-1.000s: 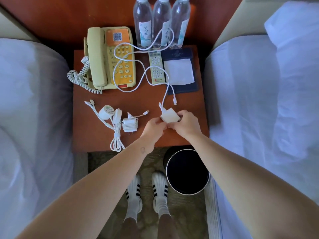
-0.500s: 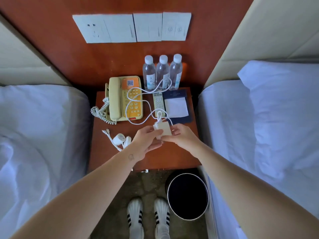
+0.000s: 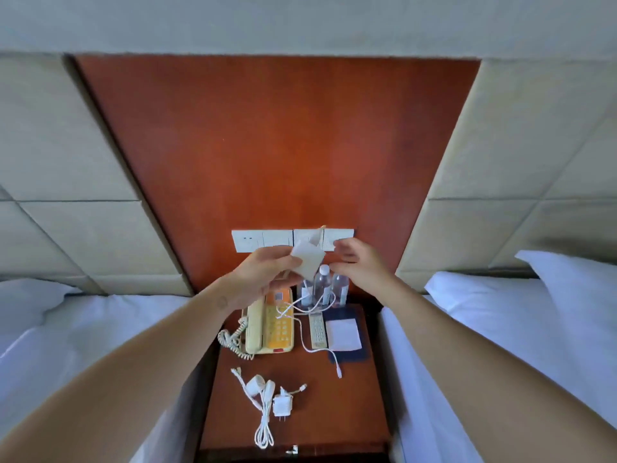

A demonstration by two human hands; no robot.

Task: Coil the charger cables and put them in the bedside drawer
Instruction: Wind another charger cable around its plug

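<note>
Two beds (image 3: 100,322) flank wooden nightstand (image 3: 334,412); left hand (image 3: 263,279) grips charger block (image 3: 309,264), right hand (image 3: 360,265) slack alongside.

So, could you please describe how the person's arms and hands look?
The left arm and right arm are bare: no sleeves, watch or bracelet. The left hand and right hand are ungloved, with no ring I can make out. A small round mark sits near the left wrist.

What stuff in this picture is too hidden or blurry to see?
Head view:
Drawer: cut off by the bottom edge, under the bedside table.
Water bottles: partly hidden by the charger block in the left hand.
Right hand: blurred, grip on cable unclear.
</note>
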